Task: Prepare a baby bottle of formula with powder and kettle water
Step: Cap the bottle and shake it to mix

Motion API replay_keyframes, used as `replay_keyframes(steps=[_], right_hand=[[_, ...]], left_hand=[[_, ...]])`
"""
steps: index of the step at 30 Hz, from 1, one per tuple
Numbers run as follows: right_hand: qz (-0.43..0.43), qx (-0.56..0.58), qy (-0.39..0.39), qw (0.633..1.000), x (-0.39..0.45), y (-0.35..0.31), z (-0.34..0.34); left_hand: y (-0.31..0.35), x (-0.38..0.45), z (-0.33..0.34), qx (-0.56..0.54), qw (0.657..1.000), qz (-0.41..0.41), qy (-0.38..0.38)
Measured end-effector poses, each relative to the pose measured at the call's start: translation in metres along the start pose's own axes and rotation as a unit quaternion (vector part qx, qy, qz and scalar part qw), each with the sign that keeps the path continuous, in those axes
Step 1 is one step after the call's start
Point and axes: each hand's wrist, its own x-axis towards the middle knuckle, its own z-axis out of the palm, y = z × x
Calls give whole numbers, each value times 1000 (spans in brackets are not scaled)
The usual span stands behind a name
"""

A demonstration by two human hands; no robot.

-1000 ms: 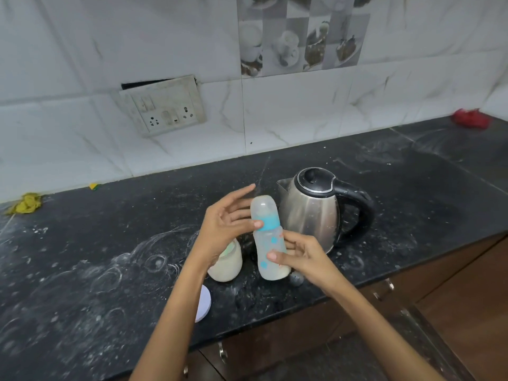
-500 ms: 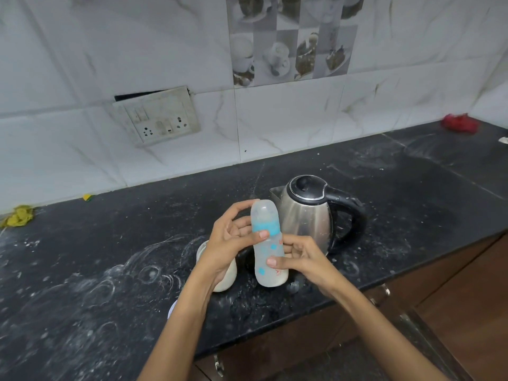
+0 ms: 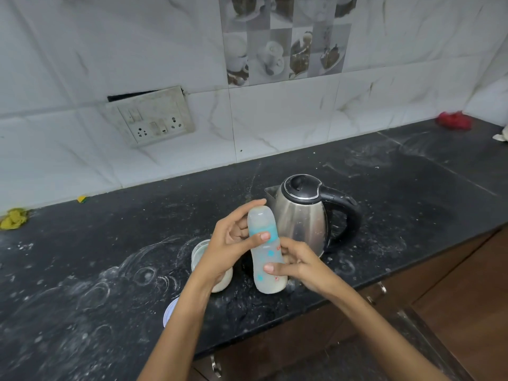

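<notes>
**Left fingers close in on the bottle cap**

Since half a second ago the left hand [image 3: 231, 243] has curled closer around the cap. Largest first: black counter [image 3: 110, 243], steel kettle [image 3: 302, 213], then bottle [image 3: 268, 254] just before the kettle, upright, slightly tilted. Right hand [image 3: 298, 266] grips its lower body. Powder jar [image 3: 203, 250] stands beside the bottle.

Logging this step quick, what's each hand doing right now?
Left hand: gripping the baby bottle near its cap.
Right hand: gripping the bottle's lower body.
</notes>
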Motion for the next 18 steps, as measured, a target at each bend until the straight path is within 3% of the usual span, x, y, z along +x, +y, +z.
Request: replay_keyframes(steps=[4,12,18], right_hand=[[23,28,-34,999,-7,-4,2],[9,39,-47,998,-6,-4,-5],[31,86,37,995,-10,-1,-10]], left_hand=[[0,-2,-9,-1,996,-43,-81],[-5,-9,7,113,993,-24,-31],[-15,-29,11,140,989,-31,43]])
